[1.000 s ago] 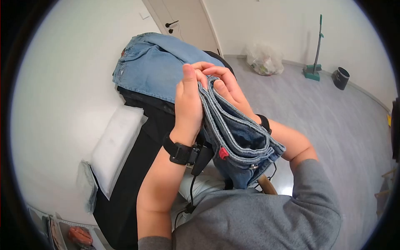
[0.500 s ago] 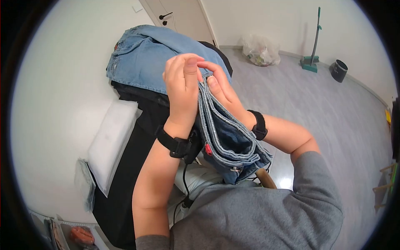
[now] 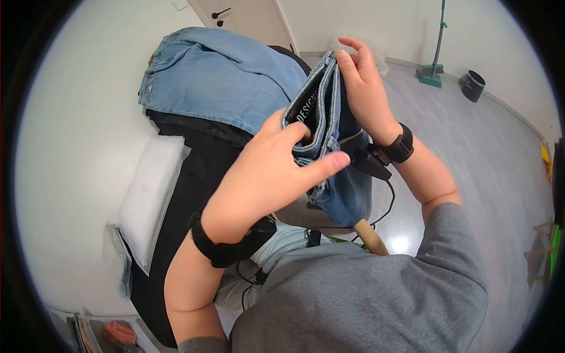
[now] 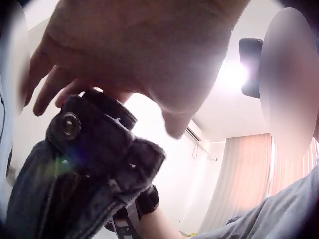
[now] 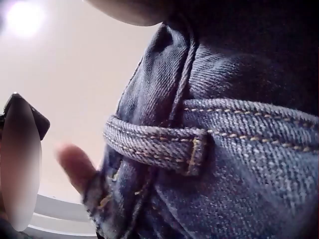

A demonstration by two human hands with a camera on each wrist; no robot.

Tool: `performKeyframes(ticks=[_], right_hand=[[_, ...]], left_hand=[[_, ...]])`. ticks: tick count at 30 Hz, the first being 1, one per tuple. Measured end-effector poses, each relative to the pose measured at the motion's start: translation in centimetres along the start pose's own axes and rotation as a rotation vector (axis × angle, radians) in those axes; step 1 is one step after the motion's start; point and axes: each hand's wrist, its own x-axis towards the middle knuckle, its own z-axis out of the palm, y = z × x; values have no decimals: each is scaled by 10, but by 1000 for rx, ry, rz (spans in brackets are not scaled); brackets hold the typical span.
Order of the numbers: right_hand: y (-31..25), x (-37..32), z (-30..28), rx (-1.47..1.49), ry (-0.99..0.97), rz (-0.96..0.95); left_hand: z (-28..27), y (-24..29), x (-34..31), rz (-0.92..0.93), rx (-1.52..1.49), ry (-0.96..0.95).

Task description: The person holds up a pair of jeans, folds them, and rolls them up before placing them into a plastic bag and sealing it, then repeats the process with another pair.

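Observation:
Folded blue jeans [image 3: 353,188] hang in front of my body, waistband up; white lettering shows on the dark inside. My right hand [image 3: 371,94] pinches the far end of the waistband between thumb and fingers. Its thumb points away from me in the head view. At the near end is my left hand [image 3: 259,170], one finger dipping over the rim into the waist opening, the thumb stretched out apart from the cloth. A metal button [image 4: 70,124] and a belt loop [image 5: 154,144] show close up in the wrist views.
Light blue jeans [image 3: 206,82] lie spread over dark cloth [image 3: 194,170] to the left. Beside them is a white wrapped package [image 3: 150,200]. Across the floor stand a green broom and dustpan [image 3: 432,73] and a black bin [image 3: 472,86]. A wooden piece [image 3: 371,238] sticks up near my waist.
My left hand has left the far end of the waistband for the near end. The right hand has moved away and right with the jeans, which have turned, and the waist opening has widened.

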Motion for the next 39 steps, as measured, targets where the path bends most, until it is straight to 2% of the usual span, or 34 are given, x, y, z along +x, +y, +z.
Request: performKeyframes(ticks=[2, 5, 8, 9, 12, 14, 15, 17, 18, 19, 20, 21, 23, 24, 25, 27, 29, 31, 33, 35, 37, 39], right_hand=[[-2, -1, -5, -33, -12, 0], [1, -1, -14, -59, -88, -4], [9, 1, -26, -27, -202, -7], [11, 1, -28, 0, -262, -8], [12, -5, -23, 40, -337, 70], [15, -9, -16, 110, -279, 112], [17, -9, -14, 182, -223, 151], [19, -13, -5, 214, -189, 176], [17, -14, -1, 160, -163, 112], [15, -20, 6, 106, -137, 42], [12, -22, 11, 116, -135, 25], [13, -26, 16, 115, -130, 35], [14, -32, 19, 176, -185, 17], [14, -32, 15, 123, -264, -1], [15, -31, 9, 119, -251, 9], [15, -29, -5, 82, -453, -95], [33, -28, -24, 105, -488, -95], [54, -37, -52, -140, -429, -279], [77, -62, -84, -144, -578, 36], [118, -105, -105, -198, -639, 151], [143, -152, -113, -219, -676, 353], [161, -197, -107, -270, -615, 380]], left_hand=[[7, 2, 2, -182, 170, 38], [0, -25, 17, -139, 200, -25], [-20, -50, 25, -175, -108, -201], [-23, -59, 29, -127, -95, -239], [-25, -78, 28, -201, -138, -301], [-25, -86, 30, -40, 43, -185], [-22, -78, 34, -43, 44, -199], [-11, -60, 37, 118, -76, 184], [-2, -60, 42, 105, -83, 172], [9, -67, 46, 132, 59, 190], [15, -70, 50, 158, 198, 203], [15, -69, 52, 156, 194, 193], [10, -61, 57, -105, 157, 65], [9, -64, 60, -87, 163, 2], [9, -66, 60, -82, 161, -14], [9, -66, 60, -231, 71, -100], [8, -69, 62, -262, 126, -112], [9, -78, 64, -202, 67, 14], [9, -77, 67, -192, 91, 9], [9, -73, 68, -171, 122, 80], [11, -69, 71, -177, 124, 88], [12, -66, 74, -159, 185, 118]])
